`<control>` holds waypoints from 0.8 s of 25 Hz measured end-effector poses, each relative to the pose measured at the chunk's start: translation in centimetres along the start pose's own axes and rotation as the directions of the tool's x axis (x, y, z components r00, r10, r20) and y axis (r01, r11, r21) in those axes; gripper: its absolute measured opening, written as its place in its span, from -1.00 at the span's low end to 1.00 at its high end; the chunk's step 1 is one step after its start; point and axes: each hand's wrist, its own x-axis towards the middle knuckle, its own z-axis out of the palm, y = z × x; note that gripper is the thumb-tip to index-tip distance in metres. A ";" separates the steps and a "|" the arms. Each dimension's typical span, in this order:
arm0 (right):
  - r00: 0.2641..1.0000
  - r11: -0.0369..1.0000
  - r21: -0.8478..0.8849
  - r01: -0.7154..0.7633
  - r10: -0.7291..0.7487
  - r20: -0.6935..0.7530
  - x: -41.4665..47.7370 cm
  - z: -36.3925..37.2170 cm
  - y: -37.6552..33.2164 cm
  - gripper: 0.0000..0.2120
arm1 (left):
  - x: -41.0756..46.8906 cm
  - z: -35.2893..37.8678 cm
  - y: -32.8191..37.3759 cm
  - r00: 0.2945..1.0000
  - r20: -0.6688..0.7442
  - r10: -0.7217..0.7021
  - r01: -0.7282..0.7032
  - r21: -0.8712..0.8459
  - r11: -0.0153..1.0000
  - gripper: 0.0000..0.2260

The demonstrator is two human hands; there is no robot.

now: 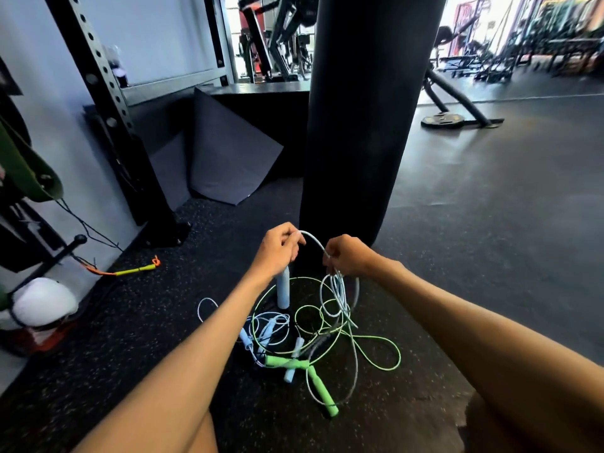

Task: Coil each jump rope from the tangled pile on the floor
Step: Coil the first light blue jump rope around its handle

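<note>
My left hand [277, 251] grips the top of a pale blue jump rope handle [283, 289] that hangs straight down from it. A pale blue cord [313, 240] arches from that hand over to my right hand [346, 258], which pinches it, with several loose loops [338, 295] dangling below. Under both hands lies the tangled pile on the floor: a green rope [376, 341] with two green handles [287, 362] and more pale blue cord and handles [268, 328] mixed through it.
A black punching bag [366, 125] hangs just behind my hands. A black rack upright [114, 125] and leaning grey mats [225, 152] stand at the left. A yellow-and-orange rope [134, 271] lies by the wall. Open rubber floor stretches to the right.
</note>
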 end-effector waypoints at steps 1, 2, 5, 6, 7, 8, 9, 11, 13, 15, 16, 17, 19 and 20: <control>0.998 0.998 -0.064 -0.004 0.008 0.059 -0.1 0.4 0.5 -0.94 | -0.1 -0.1 -0.1 0.999 -0.026 -0.037 0.035 -0.070 0.997 -0.78; 0.994 0.996 -0.089 -0.015 0.025 0.109 -0.1 0.6 0.9 -0.94 | 0.0 -0.4 -0.1 0.996 -0.046 -0.078 0.073 -0.115 0.991 -0.78; 0.993 0.996 -0.091 -0.016 0.026 0.117 0.0 0.7 1.3 -0.94 | -0.2 -1.2 0.0 0.992 0.005 -0.129 0.129 -0.070 0.989 -0.77; 0.997 0.995 -0.104 0.000 0.009 0.083 0.1 0.6 1.0 -0.93 | -0.4 -1.5 -0.2 0.990 0.053 -0.130 0.131 -0.030 0.991 -0.77; 0.999 0.994 -0.105 0.011 -0.006 0.047 0.3 0.7 0.8 -0.92 | -0.7 -1.7 -0.2 0.987 0.098 -0.127 0.127 0.003 0.992 -0.77; 1.000 0.995 -0.094 0.019 -0.018 0.016 0.4 0.8 0.4 -0.90 | -0.8 -1.9 -0.4 0.983 0.134 -0.127 0.123 0.035 0.992 -0.76; 0.999 0.996 -0.082 0.025 -0.027 -0.019 0.6 0.9 0.2 -0.88 | -1.0 -2.1 -0.3 0.976 0.170 -0.138 0.131 0.051 0.990 -0.75; 0.996 1.000 -0.025 0.019 -0.021 -0.084 1.0 1.0 -0.1 -0.88 | -1.4 -2.4 -0.2 0.951 0.235 -0.200 0.198 0.030 0.980 -0.73; 0.993 0.999 0.032 0.005 -0.001 -0.117 1.2 1.2 -0.1 -0.89 | -1.6 -2.5 0.1 0.926 0.281 -0.253 0.268 -0.017 0.963 -0.71; 0.997 1.000 0.012 -0.001 0.002 -0.078 1.2 1.3 0.0 -0.91 | -1.7 -2.4 0.4 0.913 0.308 -0.268 0.311 -0.098 0.945 -0.69; 0.999 0.999 -0.038 0.010 -0.011 -0.037 1.1 1.3 0.0 -0.92 | -1.6 -2.3 0.6 0.910 0.318 -0.265 0.333 -0.181 0.925 -0.68; 1.000 0.995 -0.096 0.019 -0.018 0.014 1.0 1.4 0.0 -0.92 | -1.5 -2.3 0.9 0.909 0.329 -0.257 0.354 -0.283 0.891 -0.68; 0.991 0.982 -0.188 -0.001 0.026 0.131 0.8 2.0 0.3 -0.87 | -1.2 -2.5 1.4 0.916 0.319 -0.242 0.376 -0.477 0.794 -0.68; 0.976 0.970 -0.244 -0.024 0.075 0.203 0.8 2.3 0.6 -0.85 | -1.1 -2.6 1.5 0.926 0.295 -0.236 0.368 -0.563 0.740 -0.69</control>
